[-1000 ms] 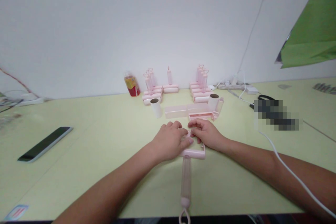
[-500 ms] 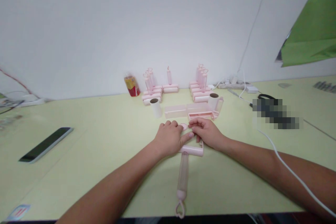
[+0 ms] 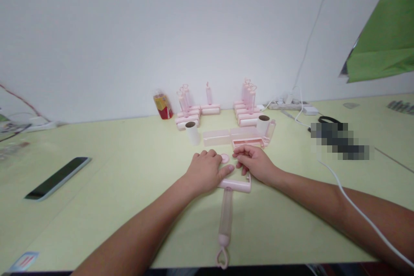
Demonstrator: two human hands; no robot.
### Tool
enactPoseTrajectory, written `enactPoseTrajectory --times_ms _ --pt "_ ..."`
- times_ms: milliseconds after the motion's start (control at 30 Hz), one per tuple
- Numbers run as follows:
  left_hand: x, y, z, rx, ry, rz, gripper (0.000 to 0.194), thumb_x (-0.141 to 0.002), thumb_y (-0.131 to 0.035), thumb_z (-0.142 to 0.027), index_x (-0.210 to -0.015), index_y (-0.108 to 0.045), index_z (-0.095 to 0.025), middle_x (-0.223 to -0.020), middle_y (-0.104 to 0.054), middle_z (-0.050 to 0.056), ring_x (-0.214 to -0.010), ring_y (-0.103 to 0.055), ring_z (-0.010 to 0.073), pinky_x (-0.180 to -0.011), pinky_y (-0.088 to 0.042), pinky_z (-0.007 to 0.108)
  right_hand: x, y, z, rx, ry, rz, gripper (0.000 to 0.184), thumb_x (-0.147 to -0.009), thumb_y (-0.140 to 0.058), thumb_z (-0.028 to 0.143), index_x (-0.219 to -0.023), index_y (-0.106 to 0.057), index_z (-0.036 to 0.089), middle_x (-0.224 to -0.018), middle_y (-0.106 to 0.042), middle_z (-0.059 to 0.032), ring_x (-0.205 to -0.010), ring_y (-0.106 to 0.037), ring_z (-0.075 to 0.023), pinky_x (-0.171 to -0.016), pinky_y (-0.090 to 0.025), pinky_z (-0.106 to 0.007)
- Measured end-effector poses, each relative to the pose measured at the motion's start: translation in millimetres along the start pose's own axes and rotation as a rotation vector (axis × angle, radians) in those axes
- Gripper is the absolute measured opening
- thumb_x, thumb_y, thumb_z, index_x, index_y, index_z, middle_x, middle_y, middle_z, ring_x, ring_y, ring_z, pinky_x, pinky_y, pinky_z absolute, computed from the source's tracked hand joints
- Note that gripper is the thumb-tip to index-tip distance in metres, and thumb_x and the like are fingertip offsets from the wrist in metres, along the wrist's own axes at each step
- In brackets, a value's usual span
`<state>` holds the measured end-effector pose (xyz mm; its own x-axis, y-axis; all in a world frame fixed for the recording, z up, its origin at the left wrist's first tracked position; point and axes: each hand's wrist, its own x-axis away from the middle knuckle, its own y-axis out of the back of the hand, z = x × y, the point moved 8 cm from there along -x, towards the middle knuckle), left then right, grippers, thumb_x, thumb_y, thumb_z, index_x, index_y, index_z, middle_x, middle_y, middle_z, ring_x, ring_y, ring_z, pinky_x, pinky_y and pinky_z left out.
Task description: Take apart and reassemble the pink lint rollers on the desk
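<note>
A pink lint roller frame (image 3: 237, 186) lies flat before me. Its translucent handle (image 3: 226, 215) points toward me and ends in a heart-shaped loop (image 3: 222, 257). My left hand (image 3: 207, 170) rests palm down over the frame's left part, thumb apart, hiding that end. By its index finger is a small round pink disc (image 3: 224, 158); whether the fingertip touches it I cannot tell. My right hand (image 3: 257, 164) hovers or rests at the frame's right end, fingers loosely bent and apart, with nothing visible in them.
Behind my hands stand two white paper rolls (image 3: 192, 133), clear pink covers (image 3: 216, 137) and an open pink case (image 3: 248, 142). Several assembled pink rollers (image 3: 247, 110) line the wall. A phone-like slab (image 3: 58, 178) lies left; a white cable (image 3: 352, 207) crosses my right forearm.
My left hand has slid slightly left, its thumb drawing away from my right fingers. The pink disc now shows more fully and sits a little further left. My right hand is nearly still.
</note>
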<state>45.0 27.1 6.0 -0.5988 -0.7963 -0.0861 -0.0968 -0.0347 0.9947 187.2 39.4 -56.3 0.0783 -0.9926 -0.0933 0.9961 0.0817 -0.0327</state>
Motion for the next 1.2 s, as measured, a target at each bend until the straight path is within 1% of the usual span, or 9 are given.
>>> enactPoseTrajectory --times_ms 167,300,400,500,700,833,933,1100,1200 --pt "8.4 16.4 -17.4 0.051 -0.086 -0.021 0.046 -0.095 -0.037 -0.053 -0.111 -0.066 -0.021 -0.106 -0.063 0.013 -0.097 -0.058 0.0290 -0.083 -0.040 0.041 0.0 -0.2 1.8 -0.014 0.005 -0.001 0.022 -0.074 -0.062 0.025 -0.094 -0.060 0.016 -0.087 -0.068 -0.0042 -0.059 -0.061 -0.0117 -0.040 -0.050 -0.020" --pt "20.3 15.7 -43.6 0.113 -0.307 0.139 0.027 -0.091 -0.050 -0.039 -0.089 -0.069 -0.019 -0.089 -0.065 0.009 -0.086 -0.060 0.0239 -0.081 -0.040 0.038 0.9 0.1 3.8 -0.010 -0.001 -0.010 0.021 -0.075 -0.061 0.025 -0.093 -0.060 0.016 -0.088 -0.067 -0.0045 -0.057 -0.060 -0.0106 -0.040 -0.049 -0.020" --pt "23.9 13.1 -46.2 0.170 -0.334 0.207 0.024 -0.088 -0.055 -0.035 -0.077 -0.066 -0.017 -0.079 -0.064 0.006 -0.073 -0.058 0.0189 -0.073 -0.040 0.032 1.3 0.4 5.3 -0.032 -0.001 -0.016 0.021 -0.075 -0.062 0.027 -0.092 -0.060 0.016 -0.091 -0.066 -0.0048 -0.060 -0.060 -0.0108 -0.041 -0.049 -0.019" --pt "23.1 16.6 -36.2 0.244 -0.290 0.214 0.024 -0.090 -0.053 -0.033 -0.076 -0.063 -0.016 -0.076 -0.062 0.004 -0.066 -0.053 0.0148 -0.063 -0.037 0.027 0.2 1.0 5.5 -0.049 -0.012 -0.018 0.021 -0.077 -0.062 0.030 -0.092 -0.061 0.015 -0.092 -0.065 -0.0052 -0.060 -0.060 -0.0105 -0.043 -0.049 -0.020" --pt "18.2 28.1 7.4 0.445 -0.100 0.185 0.029 -0.091 -0.050 -0.037 -0.075 -0.059 -0.016 -0.065 -0.055 -0.001 -0.058 -0.046 0.0112 -0.053 -0.030 0.023 2.8 0.6 5.3 -0.088 -0.040 -0.011 0.027 -0.084 -0.062 0.039 -0.098 -0.061 0.016 -0.096 -0.064 -0.0073 -0.065 -0.061 -0.0120 -0.051 -0.053 -0.024" --pt "11.3 33.4 24.6 0.551 -0.001 0.000 0.029 -0.091 -0.051 -0.039 -0.078 -0.061 -0.015 -0.069 -0.057 0.000 -0.062 -0.047 0.0115 -0.056 -0.033 0.022 24.1 -27.4 4.2 -0.148 -0.129 0.249 0.038 -0.086 -0.060 0.047 -0.107 -0.061 0.015 -0.098 -0.065 -0.0097 -0.066 -0.063 -0.0126 -0.050 -0.053 -0.023" --pt "8.9 31.5 23.5 0.667 0.042 -0.070 0.029 -0.089 -0.055 -0.041 -0.078 -0.062 -0.014 -0.072 -0.058 0.001 -0.063 -0.048 0.0112 -0.056 -0.034 0.021 44.9 -48.6 3.8 -0.175 -0.228 0.466 0.048 -0.080 -0.070 0.040 -0.121 -0.056 0.018 -0.093 -0.067 -0.0065 -0.061 -0.063 -0.0117 -0.049 -0.052 -0.023" --pt "10.4 21.6 20.7 1.154 0.146 0.076 0.028 -0.086 -0.061 -0.042 -0.100 -0.057 -0.018 -0.087 -0.063 0.002 -0.065 -0.058 0.0110 -0.056 -0.044 0.021 52.5 -51.8 9.5 -0.137 -0.271 0.588 0.057 -0.073 -0.073 0.023 -0.126 -0.053 0.017 -0.081 -0.068 -0.0023 -0.046 -0.058 -0.0086 -0.036 -0.043 -0.017" --pt "16.0 9.4 16.6 1.351 0.216 0.307 0.034 -0.087 -0.060 -0.044 -0.110 -0.054 -0.019 -0.087 -0.065 0.003 -0.062 -0.062 0.0123 -0.053 -0.047 0.022 49.8 -49.0 14.7 -0.149 -0.235 0.606 0.055 -0.071 -0.074 0.022 -0.122 -0.055 0.016 -0.079 -0.067 -0.0012 -0.043 -0.057 -0.0074 -0.034 -0.039 -0.015"
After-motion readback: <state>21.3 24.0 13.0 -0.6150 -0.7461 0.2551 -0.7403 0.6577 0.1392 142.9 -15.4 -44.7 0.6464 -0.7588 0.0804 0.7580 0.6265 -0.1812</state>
